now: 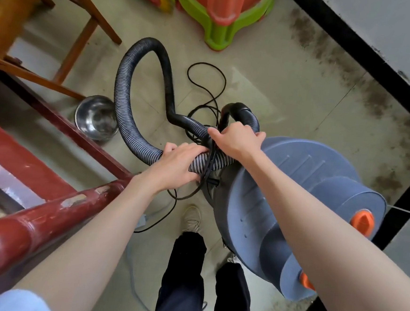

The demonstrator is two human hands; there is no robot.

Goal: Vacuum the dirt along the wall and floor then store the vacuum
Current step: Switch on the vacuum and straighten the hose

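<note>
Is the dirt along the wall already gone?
No, dark dirt lies on the floor along the black baseboard.

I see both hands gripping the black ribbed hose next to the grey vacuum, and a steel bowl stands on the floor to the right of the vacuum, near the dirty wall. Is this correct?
Not quite. The steel bowl stands on the floor to the left of the grey vacuum, beside the red furniture, away from the dirty wall. The head view shows this. The rest holds: left hand and right hand both grip the black ribbed hose.
</note>
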